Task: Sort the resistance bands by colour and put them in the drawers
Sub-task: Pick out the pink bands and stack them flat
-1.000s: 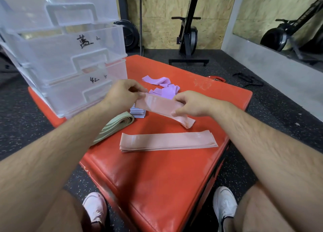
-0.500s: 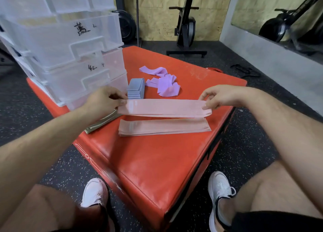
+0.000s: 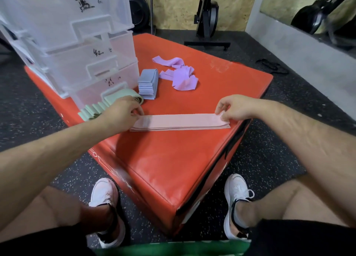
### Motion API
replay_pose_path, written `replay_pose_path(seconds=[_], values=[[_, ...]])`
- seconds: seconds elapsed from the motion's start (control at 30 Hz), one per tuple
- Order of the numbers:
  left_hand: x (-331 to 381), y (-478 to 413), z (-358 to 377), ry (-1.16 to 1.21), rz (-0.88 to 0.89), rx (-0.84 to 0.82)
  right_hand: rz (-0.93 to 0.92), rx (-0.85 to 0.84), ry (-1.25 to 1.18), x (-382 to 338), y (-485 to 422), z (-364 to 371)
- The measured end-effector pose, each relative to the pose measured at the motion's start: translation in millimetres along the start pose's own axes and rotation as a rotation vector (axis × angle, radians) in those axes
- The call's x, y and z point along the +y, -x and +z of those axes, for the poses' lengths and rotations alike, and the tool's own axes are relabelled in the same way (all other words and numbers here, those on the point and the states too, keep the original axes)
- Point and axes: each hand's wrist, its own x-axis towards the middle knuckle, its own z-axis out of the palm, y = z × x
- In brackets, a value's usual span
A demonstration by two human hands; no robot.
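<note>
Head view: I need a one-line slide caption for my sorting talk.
Both hands, left hand and right hand, lay a pink band onto the pink stack on the red box.

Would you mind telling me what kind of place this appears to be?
Probably a gym: a black exercise bike by the plywood wall, speckled black rubber flooring, and a red padded plyo box.

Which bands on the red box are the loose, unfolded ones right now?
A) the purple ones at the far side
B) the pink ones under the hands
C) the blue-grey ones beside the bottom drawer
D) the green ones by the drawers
A: the purple bands lie crumpled in a heap, while the pink bands lie flat and stacked under both hands, the blue-grey bands form a neat folded pile, and the green bands are stacked by the drawers.
</note>
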Motion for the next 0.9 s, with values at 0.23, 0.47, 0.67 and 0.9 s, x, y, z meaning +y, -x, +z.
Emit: replay_pose_path(seconds=[0.23, 0.47, 0.67, 0.9], values=[[6.4, 4.4, 2.5, -0.019, 0.043, -0.217, -0.197, -0.108, 0.22, -14.4, -0.3, 9.4], [6.7, -1.0, 7.6, -0.062, 0.057, -0.244, -0.167, -0.1, 0.184, -12.0, -0.5, 8.1], [23.8, -6.3, 11.6, -0.081, 0.188, -0.179, 0.119, 0.016, -0.011, -4.0, 4.9, -6.7], [55.2, -16.9, 33.8, -0.03, 0.326, -0.239, 0.306, -0.157, -0.393, 3.6, 0.0, -1.0]])
